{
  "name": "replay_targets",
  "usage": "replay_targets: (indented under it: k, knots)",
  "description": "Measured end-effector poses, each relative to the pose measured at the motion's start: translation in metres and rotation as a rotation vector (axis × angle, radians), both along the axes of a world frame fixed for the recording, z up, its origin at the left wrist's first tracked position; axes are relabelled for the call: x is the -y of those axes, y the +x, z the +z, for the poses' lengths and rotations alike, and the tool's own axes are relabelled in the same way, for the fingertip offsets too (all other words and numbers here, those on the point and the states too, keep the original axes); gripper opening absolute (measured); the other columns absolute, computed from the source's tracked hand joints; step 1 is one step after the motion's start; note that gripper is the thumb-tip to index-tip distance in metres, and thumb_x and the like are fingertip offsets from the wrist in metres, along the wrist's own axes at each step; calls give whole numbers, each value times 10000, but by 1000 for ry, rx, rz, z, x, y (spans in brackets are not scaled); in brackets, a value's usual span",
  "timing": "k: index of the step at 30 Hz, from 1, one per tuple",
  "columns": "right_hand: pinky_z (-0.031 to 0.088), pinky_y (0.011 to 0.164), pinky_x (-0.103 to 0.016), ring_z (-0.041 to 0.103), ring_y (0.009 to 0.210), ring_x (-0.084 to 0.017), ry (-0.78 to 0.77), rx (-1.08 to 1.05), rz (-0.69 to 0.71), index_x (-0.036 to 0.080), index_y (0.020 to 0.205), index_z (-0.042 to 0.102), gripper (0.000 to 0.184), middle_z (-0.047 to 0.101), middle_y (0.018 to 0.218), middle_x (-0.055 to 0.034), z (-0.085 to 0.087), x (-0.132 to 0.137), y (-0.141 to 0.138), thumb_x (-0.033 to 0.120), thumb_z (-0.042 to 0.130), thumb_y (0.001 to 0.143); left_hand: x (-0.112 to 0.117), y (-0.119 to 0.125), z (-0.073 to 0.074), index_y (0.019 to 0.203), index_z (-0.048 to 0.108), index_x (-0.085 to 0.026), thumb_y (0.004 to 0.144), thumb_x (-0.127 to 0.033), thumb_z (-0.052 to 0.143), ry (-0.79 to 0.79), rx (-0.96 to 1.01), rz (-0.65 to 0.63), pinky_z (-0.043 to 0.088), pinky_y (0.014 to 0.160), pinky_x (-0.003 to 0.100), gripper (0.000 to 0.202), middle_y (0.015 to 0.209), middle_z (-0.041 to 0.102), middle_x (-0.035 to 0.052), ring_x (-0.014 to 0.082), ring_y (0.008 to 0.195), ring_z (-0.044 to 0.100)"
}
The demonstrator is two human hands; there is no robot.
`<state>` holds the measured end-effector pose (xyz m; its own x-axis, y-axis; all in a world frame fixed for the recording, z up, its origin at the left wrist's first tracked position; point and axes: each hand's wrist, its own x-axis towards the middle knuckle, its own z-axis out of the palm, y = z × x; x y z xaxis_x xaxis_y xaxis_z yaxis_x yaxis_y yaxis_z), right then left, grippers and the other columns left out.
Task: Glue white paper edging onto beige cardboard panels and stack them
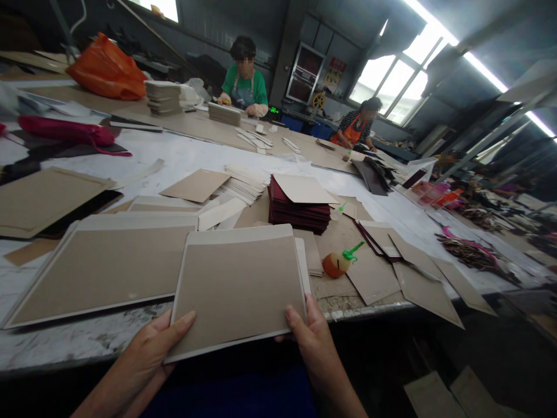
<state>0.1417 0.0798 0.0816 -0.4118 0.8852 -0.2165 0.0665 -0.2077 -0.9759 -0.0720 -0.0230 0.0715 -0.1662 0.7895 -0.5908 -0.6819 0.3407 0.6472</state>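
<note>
Between my two hands is a flat tan cardboard panel [241, 284] with pale edges, tilted toward me over the table's front edge. My left hand [159, 339] grips its lower left corner, thumb on top and fingers beneath. On the right side my right hand [311, 328] pinches the panel the same way. Another pale sheet shows behind its right edge; whether it is held too I cannot tell. Just left lies a stack of larger tan panels [104, 270]. Behind the held panel stands a pile of dark red pieces [298, 212] topped by a pale sheet [302, 188].
A round bottle of amber liquid [335, 265] with a green spout stands at right, near loose tan sheets [374, 281] overhanging the edge. At far left are a magenta pouch [65, 129] and an orange bag [107, 69]. Across the table two people [246, 84] work.
</note>
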Motion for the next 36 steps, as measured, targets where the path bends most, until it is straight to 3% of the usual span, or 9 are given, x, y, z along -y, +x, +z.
replay_targets:
  k: [4, 10, 15, 21, 26, 33, 36]
  knots:
    - [523, 553, -291, 610, 806, -210, -85, -27, -87, 198, 1043, 517, 402, 628, 1017, -69, 0, -10, 10, 440, 627, 741, -15, 11, 7, 1230, 499, -176, 747, -327, 648, 97, 50, -37, 506, 875, 337, 528, 1123, 639, 82, 249, 1019, 599]
    - [526, 546, -283, 609, 832, -214, -81, 7, -156, 189, 1058, 508, 443, 631, 1022, -76, 1, -31, 29, 416, 670, 713, -44, 21, 9, 1189, 512, -150, 797, -273, 594, 157, 76, -97, 499, 868, 324, 419, 1113, 640, 99, 218, 1008, 603]
    - [533, 553, -281, 602, 838, -207, -79, 45, -158, 197, 1045, 515, 420, 631, 1020, -59, -2, -40, 34, 427, 650, 721, -55, 24, 11, 1149, 527, -122, 754, -269, 631, 177, -20, -177, 486, 859, 346, 434, 1054, 664, 105, 229, 941, 627]
    - [430, 405, -237, 533, 506, -131, 96, 406, -73, 152, 892, 542, 347, 615, 725, -23, -1, -58, 43, 455, 572, 726, -67, 27, -1, 1050, 549, -137, 701, -394, 634, 193, -491, -229, 472, 832, 345, 441, 988, 680, 79, 254, 972, 604]
    - [406, 462, -259, 559, 537, -166, 207, 691, 68, 156, 863, 540, 324, 620, 692, -38, -9, -71, 51, 451, 467, 752, -72, 26, -4, 900, 549, -171, 720, -435, 530, 51, -984, -274, 453, 641, 291, 320, 778, 665, 39, 228, 780, 619]
    - [371, 551, -276, 585, 554, -203, 248, 985, 226, 188, 775, 552, 324, 586, 498, -10, -19, -75, 53, 475, 405, 803, -70, 26, -12, 1109, 490, -129, 747, -378, 487, -120, -1378, -287, 375, 544, 268, 439, 497, 441, -68, 178, 524, 523]
    - [374, 554, -258, 594, 584, -195, 227, 966, 198, 190, 816, 583, 311, 605, 536, -8, -17, -73, 52, 468, 443, 797, -62, 24, -20, 1209, 433, -100, 791, -381, 474, -130, -1597, -337, 400, 543, 283, 506, 527, 498, -43, 189, 511, 544]
